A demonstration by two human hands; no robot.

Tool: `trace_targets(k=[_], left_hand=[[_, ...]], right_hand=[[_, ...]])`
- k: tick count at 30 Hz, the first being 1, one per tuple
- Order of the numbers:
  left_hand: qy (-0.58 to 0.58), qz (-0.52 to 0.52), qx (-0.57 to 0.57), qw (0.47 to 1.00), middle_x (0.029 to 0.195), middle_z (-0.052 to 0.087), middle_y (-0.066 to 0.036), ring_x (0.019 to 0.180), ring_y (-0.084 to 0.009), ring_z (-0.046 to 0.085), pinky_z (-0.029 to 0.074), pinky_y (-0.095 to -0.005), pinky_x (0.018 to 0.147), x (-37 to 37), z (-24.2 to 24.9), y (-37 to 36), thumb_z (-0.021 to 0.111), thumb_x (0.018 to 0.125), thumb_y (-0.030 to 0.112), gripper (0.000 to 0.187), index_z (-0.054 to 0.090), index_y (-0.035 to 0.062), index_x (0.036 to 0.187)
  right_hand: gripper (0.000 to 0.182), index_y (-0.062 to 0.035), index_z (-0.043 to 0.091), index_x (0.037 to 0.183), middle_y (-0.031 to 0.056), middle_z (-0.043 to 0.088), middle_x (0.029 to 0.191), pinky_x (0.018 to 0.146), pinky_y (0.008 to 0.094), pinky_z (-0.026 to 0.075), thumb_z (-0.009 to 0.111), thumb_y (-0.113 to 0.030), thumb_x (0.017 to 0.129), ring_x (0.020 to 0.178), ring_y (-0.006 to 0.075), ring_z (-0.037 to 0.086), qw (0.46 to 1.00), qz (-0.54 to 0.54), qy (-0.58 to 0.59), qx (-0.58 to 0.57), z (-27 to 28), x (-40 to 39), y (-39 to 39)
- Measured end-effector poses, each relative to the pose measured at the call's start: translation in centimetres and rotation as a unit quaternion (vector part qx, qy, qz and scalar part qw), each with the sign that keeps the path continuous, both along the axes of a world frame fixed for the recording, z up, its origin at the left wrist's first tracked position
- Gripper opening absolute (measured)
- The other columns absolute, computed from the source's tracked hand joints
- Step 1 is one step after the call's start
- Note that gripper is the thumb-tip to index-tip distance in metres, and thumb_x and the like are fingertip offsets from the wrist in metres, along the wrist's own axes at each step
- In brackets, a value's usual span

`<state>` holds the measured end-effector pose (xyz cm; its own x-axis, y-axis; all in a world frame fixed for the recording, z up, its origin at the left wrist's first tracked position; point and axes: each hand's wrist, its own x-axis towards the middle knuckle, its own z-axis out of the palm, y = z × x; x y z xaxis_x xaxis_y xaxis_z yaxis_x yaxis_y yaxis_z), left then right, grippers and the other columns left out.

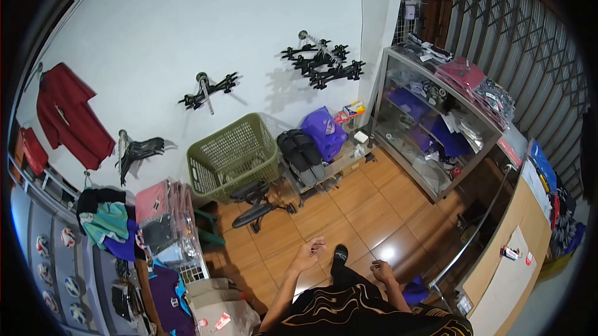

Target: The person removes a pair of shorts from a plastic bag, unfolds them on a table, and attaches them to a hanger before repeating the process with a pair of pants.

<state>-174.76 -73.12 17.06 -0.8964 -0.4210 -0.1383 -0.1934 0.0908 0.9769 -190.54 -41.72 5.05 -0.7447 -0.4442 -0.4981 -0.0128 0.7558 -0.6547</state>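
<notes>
My left hand (308, 255) hangs over the tiled floor in front of my body, its fingers loosely bent and a little apart, with nothing seen in it. To its right, my right hand (382, 271) is lowered beside my leg, fingers curled inward; I see no object in it. Between the two hands a foot in a dark sock (340, 254) rests on the floor. A black shirt with gold wavy lines (349, 305) covers my body. Neither hand touches any of the goods around.
A green plastic basket (232, 155) stands by the wall near a small black chair (255, 205). A glass display case (436, 124) is at the right, with a cardboard-topped table (507, 280) nearer. Packaged clothes (165, 214) are stacked at left. Black hangers (321, 62) hang on the wall.
</notes>
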Motion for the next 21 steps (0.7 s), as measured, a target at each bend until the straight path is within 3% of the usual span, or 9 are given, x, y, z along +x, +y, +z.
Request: trace_targets(k=[7, 9, 12, 15, 21], left_hand=[[0.007, -0.011, -0.031, 0.999, 0.112, 0.067, -0.009, 0.102, -0.0169, 0.063, 0.051, -0.0303, 0.091, -12.1, 3.1, -8.4, 0.066, 0.098, 0.011, 0.038, 0.057, -0.0023, 0.133], [0.014, -0.011, -0.041, 0.999, 0.112, 0.067, -0.009, 0.101, -0.0161, 0.062, 0.051, -0.0298, 0.090, -15.1, 4.7, -10.6, 0.065, 0.098, 0.010, 0.037, 0.057, -0.0024, 0.132], [0.038, -0.003, -0.031, 0.999, 0.113, 0.067, -0.009, 0.100, -0.0144, 0.062, 0.050, -0.0290, 0.088, -19.0, 5.6, -13.1, 0.063, 0.098, 0.010, 0.034, 0.058, -0.0017, 0.130], [0.063, 0.006, -0.031, 0.997, 0.110, 0.068, -0.006, 0.097, -0.0127, 0.060, 0.049, -0.0282, 0.086, -23.0, 6.1, -16.1, 0.062, 0.098, 0.009, 0.031, 0.061, 0.0000, 0.128], [0.133, 0.025, -0.049, 0.990, 0.104, 0.068, -0.002, 0.094, -0.0085, 0.058, 0.049, -0.0271, 0.083, -32.0, 8.0, -24.0, 0.066, 0.099, 0.014, 0.028, 0.064, 0.0009, 0.123]], right_hand=[[0.042, 0.0014, 0.069, 0.119, 0.0223, 0.074, 0.107, 0.087, 0.0381, 0.057, 0.074, -0.026, 0.088, 0.099, 0.0297, 0.073, 0.991, -0.022, 0.055, -0.119, 1.7, -14.0, -12.3], [0.040, 0.0031, 0.067, 0.120, 0.0176, 0.075, 0.104, 0.082, 0.0354, 0.057, 0.072, -0.025, 0.092, 0.093, 0.0247, 0.072, 0.979, 0.005, 0.081, -0.185, 1.6, -18.0, -16.1], [0.038, 0.0037, 0.066, 0.122, 0.0110, 0.074, 0.100, 0.075, 0.0314, 0.056, 0.068, -0.023, 0.096, 0.087, 0.0182, 0.071, 0.967, 0.005, 0.023, -0.255, 1.5, -23.3, -21.7], [0.035, 0.0016, 0.066, 0.122, 0.0071, 0.073, 0.098, 0.071, 0.0280, 0.053, 0.067, -0.023, 0.097, 0.085, 0.0147, 0.069, 0.960, 0.001, -0.050, -0.277, 8.0, -26.8, -27.0], [0.034, -0.0030, 0.066, 0.123, 0.0061, 0.073, 0.105, 0.073, 0.0272, 0.053, 0.067, -0.024, 0.097, 0.086, 0.0133, 0.069, 0.938, -0.054, -0.097, -0.328, 13.3, -34.5, -36.9]])
